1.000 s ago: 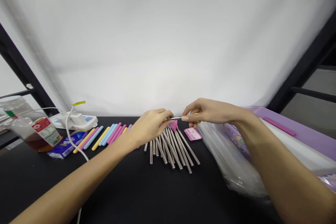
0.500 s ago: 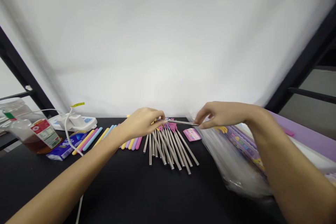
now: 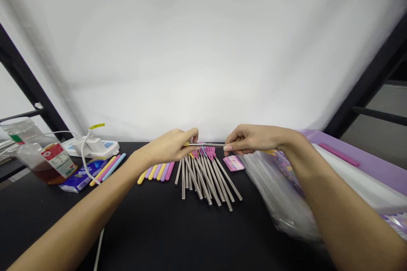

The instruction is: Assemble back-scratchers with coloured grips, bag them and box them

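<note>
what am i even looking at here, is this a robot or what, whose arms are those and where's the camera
No robot here: these are a person's own bare arms, filmed by a camera worn on their head that looks forward and down, and this is the only view. The left hand and right hand both hold a thin metal rod, with a bit of yellow at the left hand's end. Below them, on a black table, lies a fan of similar metal rods, with pink tips at the far end. To the left are pastel sticks and a labelled plastic jar. To the right are a small pink card and a clear plastic bag.
</note>
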`<action>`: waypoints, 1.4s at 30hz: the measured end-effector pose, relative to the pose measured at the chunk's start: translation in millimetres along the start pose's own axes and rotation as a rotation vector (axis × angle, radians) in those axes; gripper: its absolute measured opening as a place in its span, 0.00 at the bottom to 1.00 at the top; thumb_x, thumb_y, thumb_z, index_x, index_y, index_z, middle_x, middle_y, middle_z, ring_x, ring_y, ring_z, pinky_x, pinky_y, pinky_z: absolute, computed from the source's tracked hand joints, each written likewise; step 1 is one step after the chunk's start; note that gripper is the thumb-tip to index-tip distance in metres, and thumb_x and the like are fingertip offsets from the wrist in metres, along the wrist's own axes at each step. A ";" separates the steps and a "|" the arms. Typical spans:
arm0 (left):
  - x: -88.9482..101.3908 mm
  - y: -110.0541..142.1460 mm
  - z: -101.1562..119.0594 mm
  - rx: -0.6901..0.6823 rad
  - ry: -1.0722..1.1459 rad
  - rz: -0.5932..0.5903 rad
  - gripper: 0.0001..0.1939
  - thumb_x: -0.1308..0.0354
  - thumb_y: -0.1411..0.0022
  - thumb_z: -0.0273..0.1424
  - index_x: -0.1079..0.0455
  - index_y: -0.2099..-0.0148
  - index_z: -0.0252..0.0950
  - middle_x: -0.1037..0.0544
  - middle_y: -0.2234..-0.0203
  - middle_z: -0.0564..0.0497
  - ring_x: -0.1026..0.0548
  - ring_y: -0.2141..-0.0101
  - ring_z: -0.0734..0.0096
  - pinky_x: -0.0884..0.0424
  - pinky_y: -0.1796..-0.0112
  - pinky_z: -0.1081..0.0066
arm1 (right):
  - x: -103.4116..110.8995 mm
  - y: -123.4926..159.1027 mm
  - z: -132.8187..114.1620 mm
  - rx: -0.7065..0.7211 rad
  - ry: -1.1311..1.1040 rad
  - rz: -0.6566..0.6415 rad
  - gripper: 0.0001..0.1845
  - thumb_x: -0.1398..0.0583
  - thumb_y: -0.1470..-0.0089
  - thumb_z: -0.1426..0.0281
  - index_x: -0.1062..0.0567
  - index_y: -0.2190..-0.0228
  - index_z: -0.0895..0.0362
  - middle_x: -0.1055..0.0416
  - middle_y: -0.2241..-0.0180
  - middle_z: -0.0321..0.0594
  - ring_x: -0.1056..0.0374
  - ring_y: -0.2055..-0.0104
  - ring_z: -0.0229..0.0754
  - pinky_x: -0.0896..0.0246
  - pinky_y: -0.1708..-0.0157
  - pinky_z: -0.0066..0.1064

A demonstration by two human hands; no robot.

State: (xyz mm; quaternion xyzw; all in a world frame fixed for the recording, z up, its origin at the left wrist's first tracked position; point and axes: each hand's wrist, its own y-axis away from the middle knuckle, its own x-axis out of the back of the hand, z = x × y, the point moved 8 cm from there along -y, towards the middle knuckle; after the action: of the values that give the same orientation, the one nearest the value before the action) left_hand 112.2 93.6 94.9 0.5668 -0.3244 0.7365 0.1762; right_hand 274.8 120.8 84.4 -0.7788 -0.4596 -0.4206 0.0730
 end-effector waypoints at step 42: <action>16.5 13.0 -36.7 0.045 -0.235 0.078 0.08 0.48 0.33 0.36 0.36 0.64 0.38 0.29 0.79 0.56 0.32 0.78 0.72 0.45 0.74 0.72 | 30.0 32.5 49.8 -0.242 0.022 0.279 0.32 0.46 0.45 0.43 0.22 0.70 0.59 0.49 0.81 0.32 0.54 0.78 0.34 0.58 0.77 0.29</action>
State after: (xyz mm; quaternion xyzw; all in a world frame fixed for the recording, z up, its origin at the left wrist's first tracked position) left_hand 72.7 107.3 101.5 0.6399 -0.3478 0.6786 0.0955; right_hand 336.1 146.9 83.3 -0.8335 -0.2923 -0.4670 0.0416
